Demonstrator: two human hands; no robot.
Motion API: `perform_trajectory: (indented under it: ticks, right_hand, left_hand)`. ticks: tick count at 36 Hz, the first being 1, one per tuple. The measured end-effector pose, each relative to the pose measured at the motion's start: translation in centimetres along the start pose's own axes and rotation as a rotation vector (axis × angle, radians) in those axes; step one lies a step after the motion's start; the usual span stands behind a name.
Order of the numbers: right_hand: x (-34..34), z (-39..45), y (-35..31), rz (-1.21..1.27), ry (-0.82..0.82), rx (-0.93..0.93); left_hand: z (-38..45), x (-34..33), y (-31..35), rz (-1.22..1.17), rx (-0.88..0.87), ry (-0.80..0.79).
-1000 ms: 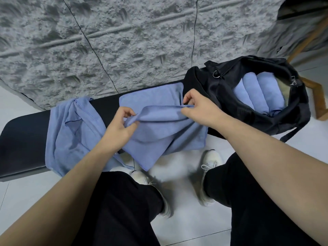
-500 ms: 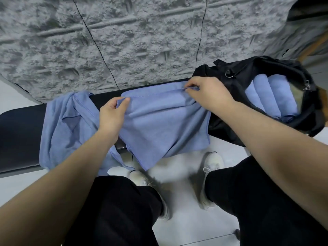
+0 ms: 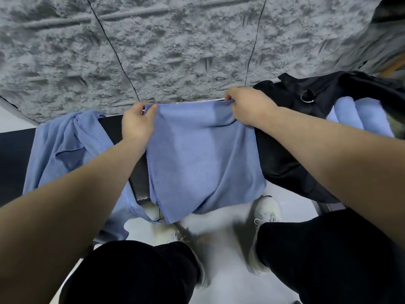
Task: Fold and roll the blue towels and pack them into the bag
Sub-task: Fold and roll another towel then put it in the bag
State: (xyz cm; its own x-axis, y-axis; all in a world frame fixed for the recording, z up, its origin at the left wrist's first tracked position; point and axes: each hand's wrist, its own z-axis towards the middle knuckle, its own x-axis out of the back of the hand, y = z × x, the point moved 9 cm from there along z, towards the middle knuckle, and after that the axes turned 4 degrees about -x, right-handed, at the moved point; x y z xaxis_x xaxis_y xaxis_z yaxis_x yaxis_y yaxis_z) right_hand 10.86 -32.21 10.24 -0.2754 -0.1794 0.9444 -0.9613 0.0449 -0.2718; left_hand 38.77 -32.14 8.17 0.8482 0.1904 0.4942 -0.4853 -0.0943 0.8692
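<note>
towels: two on desk (image 3: 135, 189), two rolled in bag (image 3: 282, 159) | left hand (image 3: 138, 123) and right hand (image 3: 247, 106) pinching towel (image 3: 201, 159) at far edge, now stretched flat

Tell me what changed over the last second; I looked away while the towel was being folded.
Both hands carried the near edge of the blue towel away from the person to the bench's far side, completing a fold. The left hand and right hand still pinch its far corners. The crumpled towel, the black bag and the rolled towels inside it stayed put.
</note>
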Motion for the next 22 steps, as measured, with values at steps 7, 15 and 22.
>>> perform_trajectory:
  ticks: [7,15,22]
  right_hand:
    - [-0.1,2.0,-0.8,-0.085,-0.010,0.018]
    - [-0.9,3.2,-0.9,-0.155,0.005,0.032]
    - [-2.7,3.4,-1.5,-0.233,-0.048,0.057]
  left_hand:
    - [2.0,0.1,-1.7,0.183,-0.083,-0.058]
    - [2.6,-0.6,-2.2,0.339,-0.133,-0.158]
    - [2.9,-0.7,-2.7,0.347,-0.138,-0.171]
